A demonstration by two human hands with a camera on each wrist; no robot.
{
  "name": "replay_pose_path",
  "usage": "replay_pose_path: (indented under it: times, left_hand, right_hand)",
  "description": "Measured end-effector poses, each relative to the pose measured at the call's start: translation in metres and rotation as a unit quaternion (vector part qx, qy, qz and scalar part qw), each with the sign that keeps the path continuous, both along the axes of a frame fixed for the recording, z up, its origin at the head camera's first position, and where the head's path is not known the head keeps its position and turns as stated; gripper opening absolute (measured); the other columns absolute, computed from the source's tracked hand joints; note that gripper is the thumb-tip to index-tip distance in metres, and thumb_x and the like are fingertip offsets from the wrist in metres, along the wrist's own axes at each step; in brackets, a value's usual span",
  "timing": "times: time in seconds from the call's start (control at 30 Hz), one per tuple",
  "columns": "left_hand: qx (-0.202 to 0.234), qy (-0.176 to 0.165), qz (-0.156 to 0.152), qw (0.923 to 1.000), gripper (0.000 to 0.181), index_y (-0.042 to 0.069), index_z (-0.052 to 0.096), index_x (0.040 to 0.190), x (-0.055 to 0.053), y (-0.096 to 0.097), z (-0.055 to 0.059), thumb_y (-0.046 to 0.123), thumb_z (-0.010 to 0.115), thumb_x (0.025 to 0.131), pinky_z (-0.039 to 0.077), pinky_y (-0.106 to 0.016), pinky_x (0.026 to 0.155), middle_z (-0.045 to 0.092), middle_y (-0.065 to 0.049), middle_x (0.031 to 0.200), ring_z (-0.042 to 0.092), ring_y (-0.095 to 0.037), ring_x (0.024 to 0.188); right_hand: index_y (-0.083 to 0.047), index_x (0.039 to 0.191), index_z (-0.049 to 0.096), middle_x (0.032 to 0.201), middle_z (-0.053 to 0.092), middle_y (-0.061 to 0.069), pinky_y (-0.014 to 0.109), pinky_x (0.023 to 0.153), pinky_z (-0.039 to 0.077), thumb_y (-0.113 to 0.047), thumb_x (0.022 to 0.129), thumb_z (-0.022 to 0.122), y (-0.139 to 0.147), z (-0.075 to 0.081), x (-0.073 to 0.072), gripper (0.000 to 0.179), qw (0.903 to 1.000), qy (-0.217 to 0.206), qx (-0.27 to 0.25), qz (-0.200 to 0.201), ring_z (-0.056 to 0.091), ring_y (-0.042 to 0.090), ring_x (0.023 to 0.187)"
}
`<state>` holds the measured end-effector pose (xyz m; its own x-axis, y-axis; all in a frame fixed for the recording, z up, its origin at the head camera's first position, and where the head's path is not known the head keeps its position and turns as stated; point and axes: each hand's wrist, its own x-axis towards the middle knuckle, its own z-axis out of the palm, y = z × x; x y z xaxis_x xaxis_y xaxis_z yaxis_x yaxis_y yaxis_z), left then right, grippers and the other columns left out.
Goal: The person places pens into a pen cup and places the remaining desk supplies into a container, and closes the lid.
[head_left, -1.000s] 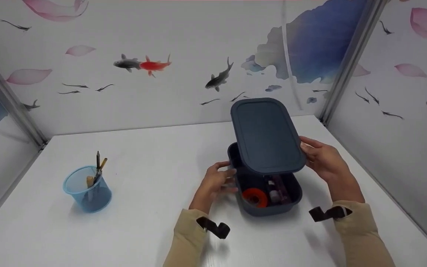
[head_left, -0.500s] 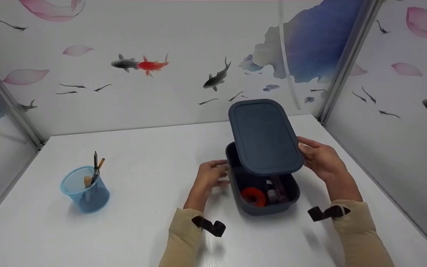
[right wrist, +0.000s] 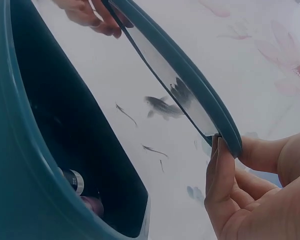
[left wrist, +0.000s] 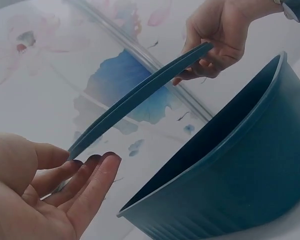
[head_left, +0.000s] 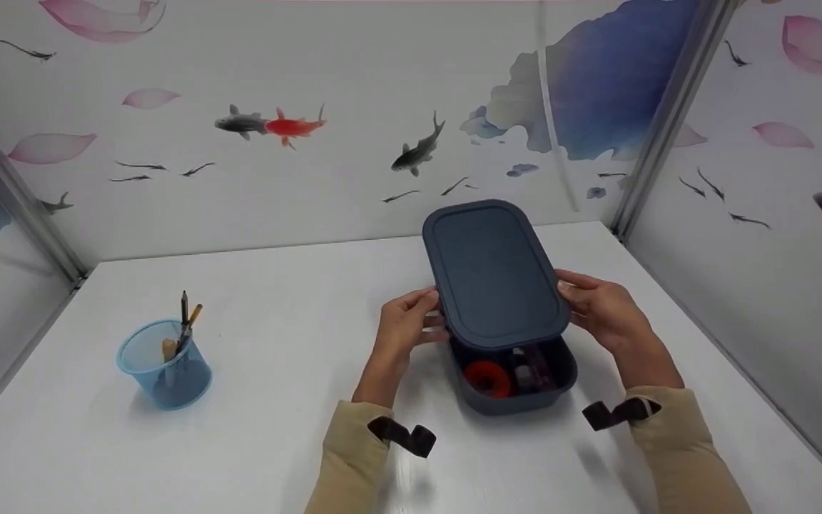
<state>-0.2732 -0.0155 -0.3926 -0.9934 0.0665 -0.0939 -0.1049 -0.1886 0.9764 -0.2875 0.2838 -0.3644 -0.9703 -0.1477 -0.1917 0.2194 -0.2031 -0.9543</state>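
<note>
A dark blue-grey lid [head_left: 496, 275] is held above a storage box [head_left: 518, 405] of the same colour, apart from its rim. My left hand [head_left: 404, 323] pinches the lid's left edge between thumb and fingers, as the left wrist view also shows. On the opposite edge, my right hand [head_left: 609, 310] grips the lid with its thumb on top and fingers beneath. Inside the box's near end lie an orange ring-shaped roll [head_left: 487, 379] and a small bottle-like item with a pale cap [right wrist: 74, 181]. The lid hides the far part of the box in the head view.
At the left of the white table [head_left: 275, 428] stands a light blue mesh pen holder [head_left: 168, 368] with several pencils or pens. Printed white panels [head_left: 354, 64] enclose the table at the back and sides.
The lid has moved left and slightly nearer, over more of the box. My left hand has left the box's side and taken hold of the lid; my right hand has shifted left with it.
</note>
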Motion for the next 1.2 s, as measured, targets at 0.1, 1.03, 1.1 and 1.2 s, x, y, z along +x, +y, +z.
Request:
replay_pose_path:
  times: [0.1,1.03,1.1,1.2]
  left_hand:
    - [0.004,0.005,-0.001,1.0000,0.038,0.006,0.063,0.135,0.001,0.000,0.002,0.020,0.063,0.100,0.064,-0.031,0.073,0.071,-0.013,0.113,0.070,-0.013,0.082]
    - [-0.017,-0.026,0.003,0.9995,0.053,0.010,0.053,0.144,0.001,0.004,-0.007,0.013,0.068,0.093,0.064,-0.035,0.063,0.073,-0.017,0.116,0.075,-0.021,0.086]
    - [-0.021,-0.025,0.005,0.9995,0.053,0.010,0.053,0.144,0.001,0.003,-0.008,0.013,0.068,0.093,0.064,-0.034,0.062,0.073,-0.017,0.116,0.075,-0.022,0.087]
    - [-0.028,-0.029,0.005,0.9992,0.052,0.009,0.054,0.143,0.002,0.003,-0.007,0.013,0.069,0.093,0.064,-0.034,0.062,0.073,-0.017,0.116,0.075,-0.022,0.088]
  right_hand:
    - [0.000,0.157,0.027,0.094,0.077,-0.006,0.022,0.082,0.058,-0.010,0.097,0.065,0.000,0.000,0.000,0.072,0.9999,0.005,-0.010,0.006,0.073,0.006,0.086]
    - [-0.004,0.154,0.035,0.132,0.063,0.020,0.037,0.087,0.060,-0.022,0.102,0.058,0.008,0.002,0.005,0.060,0.9315,0.069,0.339,0.112,0.069,0.009,0.095]
    - [-0.002,0.153,0.036,0.135,0.061,0.024,0.037,0.086,0.060,-0.023,0.101,0.060,0.008,0.002,0.005,0.061,0.9291,0.071,0.345,0.113,0.069,0.009,0.095]
    - [-0.001,0.151,0.040,0.133,0.062,0.023,0.035,0.086,0.061,-0.029,0.101,0.061,0.008,0.002,0.005,0.061,0.9279,0.069,0.351,0.106,0.069,0.010,0.096]
